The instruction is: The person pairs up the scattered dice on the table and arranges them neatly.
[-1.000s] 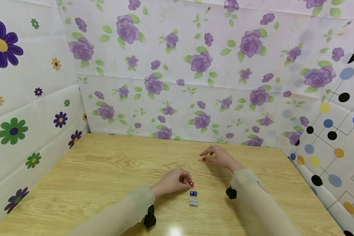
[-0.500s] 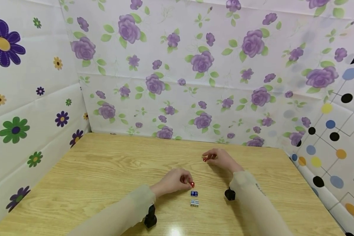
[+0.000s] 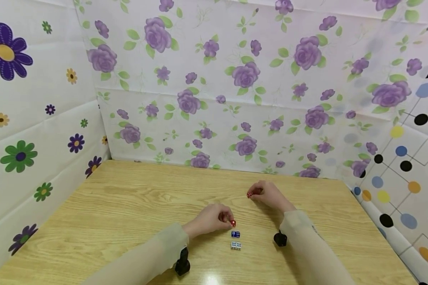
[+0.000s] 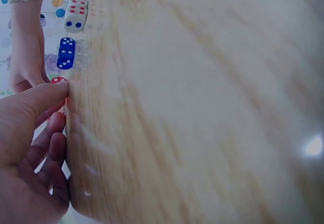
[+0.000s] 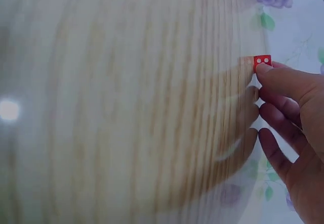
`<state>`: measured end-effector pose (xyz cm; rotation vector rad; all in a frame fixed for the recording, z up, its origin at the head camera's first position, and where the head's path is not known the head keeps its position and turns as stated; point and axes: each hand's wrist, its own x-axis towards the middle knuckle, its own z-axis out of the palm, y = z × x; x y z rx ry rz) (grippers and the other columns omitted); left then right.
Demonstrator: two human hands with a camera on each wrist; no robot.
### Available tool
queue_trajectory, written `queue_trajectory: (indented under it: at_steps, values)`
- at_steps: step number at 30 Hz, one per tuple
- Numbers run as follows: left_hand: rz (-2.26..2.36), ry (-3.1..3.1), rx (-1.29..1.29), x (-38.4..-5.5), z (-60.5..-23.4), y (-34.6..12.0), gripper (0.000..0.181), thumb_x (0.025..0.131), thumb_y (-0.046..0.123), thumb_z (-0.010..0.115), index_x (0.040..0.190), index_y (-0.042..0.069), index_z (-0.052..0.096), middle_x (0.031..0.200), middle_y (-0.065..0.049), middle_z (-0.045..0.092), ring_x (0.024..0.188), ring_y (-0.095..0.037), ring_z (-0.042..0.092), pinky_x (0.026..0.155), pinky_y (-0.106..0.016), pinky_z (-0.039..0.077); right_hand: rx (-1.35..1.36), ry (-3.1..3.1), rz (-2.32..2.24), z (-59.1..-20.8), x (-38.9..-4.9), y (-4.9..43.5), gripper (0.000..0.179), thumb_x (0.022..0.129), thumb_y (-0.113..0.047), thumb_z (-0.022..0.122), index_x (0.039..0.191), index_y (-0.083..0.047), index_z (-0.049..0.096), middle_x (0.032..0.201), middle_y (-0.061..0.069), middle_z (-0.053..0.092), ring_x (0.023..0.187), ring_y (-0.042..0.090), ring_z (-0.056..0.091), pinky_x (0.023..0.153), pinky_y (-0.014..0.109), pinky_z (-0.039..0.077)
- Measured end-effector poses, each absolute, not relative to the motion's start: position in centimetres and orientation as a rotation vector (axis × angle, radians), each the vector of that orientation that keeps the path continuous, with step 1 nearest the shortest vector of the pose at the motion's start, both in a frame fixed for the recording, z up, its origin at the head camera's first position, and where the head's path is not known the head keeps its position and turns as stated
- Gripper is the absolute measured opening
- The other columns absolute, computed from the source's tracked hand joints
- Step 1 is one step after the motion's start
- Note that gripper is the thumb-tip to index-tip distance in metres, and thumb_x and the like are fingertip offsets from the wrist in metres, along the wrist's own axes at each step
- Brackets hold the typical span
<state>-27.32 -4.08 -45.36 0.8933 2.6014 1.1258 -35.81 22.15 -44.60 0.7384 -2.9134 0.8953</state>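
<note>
My left hand (image 3: 211, 218) pinches a red die (image 3: 233, 223) on the wooden table, just beyond a pair of blue dice (image 3: 235, 234). In the left wrist view, the thumb mostly covers that red die (image 4: 59, 79). Nearer to me than the blue pair, two white dice (image 3: 236, 245) sit side by side, in line with it. Farther back and to the right, my right hand (image 3: 269, 195) holds another red die (image 3: 249, 194) between thumb and finger. The right wrist view has this die (image 5: 262, 60) at the thumb tip, at table level, its other fingers loosely bent.
The wood-grain table (image 3: 135, 206) spreads out on both sides of the dice. A cloth with purple roses (image 3: 242, 75) hangs along its back edge. Patterned cloths flank it, flowered (image 3: 18, 156) at left and dotted (image 3: 408, 166) at right. Both wrists carry small black cameras.
My right thumb and finger have come together on the farther red die, and that hand has moved slightly toward me. The left hand stays at its die. The blue and white dice keep their places.
</note>
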Motion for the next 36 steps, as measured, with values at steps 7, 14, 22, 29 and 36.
queue_trajectory:
  at_steps: [7, 14, 22, 29, 36]
  values:
    - [1.135, 2.598, 0.892, -27.3, -45.3, -4.0, 0.005, 0.088, 0.015, 0.075, 0.091, 0.016, 0.071, 0.075, 0.006, 0.061, 0.064, -0.003, 0.049, 0.063, -0.019, 0.041, 0.729, -2.960, 0.930, -44.6, -34.8, 22.1, 0.008, 0.089, -0.010, 0.072, 0.096, -0.014, 0.074, 0.086, -0.001, 0.069, 0.074, 0.010, 0.057, 0.066, 0.023, 0.048]
    - [1.132, 2.598, 0.902, -27.4, -45.5, -4.0, 0.005, 0.088, 0.016, 0.075, 0.091, 0.016, 0.071, 0.075, 0.007, 0.061, 0.064, -0.002, 0.050, 0.063, -0.018, 0.042, 0.721, -2.946, 0.960, -45.3, -33.6, 22.1, 0.007, 0.090, -0.012, 0.072, 0.094, -0.017, 0.072, 0.084, -0.001, 0.066, 0.072, 0.010, 0.056, 0.063, 0.022, 0.047]
    - [1.135, 2.603, 0.901, -27.5, -45.6, -4.0, 0.006, 0.087, 0.016, 0.075, 0.091, 0.017, 0.071, 0.075, 0.007, 0.061, 0.065, -0.001, 0.050, 0.063, -0.018, 0.042, 0.741, -2.917, 0.972, -45.5, -31.9, 21.7, 0.006, 0.089, -0.016, 0.073, 0.094, -0.018, 0.071, 0.077, -0.003, 0.062, 0.067, 0.008, 0.051, 0.060, 0.021, 0.043]
    - [1.139, 2.598, 0.898, -27.4, -45.6, -4.0, 0.006, 0.087, 0.015, 0.075, 0.091, 0.017, 0.071, 0.075, 0.006, 0.061, 0.065, -0.002, 0.050, 0.063, -0.018, 0.042, 0.745, -2.903, 0.996, -45.5, -30.5, 21.0, 0.004, 0.089, -0.015, 0.073, 0.093, -0.016, 0.071, 0.076, -0.004, 0.062, 0.067, 0.007, 0.052, 0.060, 0.021, 0.043]
    - [1.126, 2.609, 0.903, -27.3, -45.4, -3.9, 0.006, 0.087, 0.015, 0.075, 0.092, 0.016, 0.071, 0.075, 0.006, 0.061, 0.065, -0.001, 0.050, 0.063, -0.018, 0.042, 0.750, -2.908, 0.994, -45.4, -29.2, 19.8, 0.005, 0.088, -0.017, 0.074, 0.091, -0.018, 0.070, 0.074, -0.007, 0.061, 0.064, 0.004, 0.051, 0.059, 0.020, 0.043]
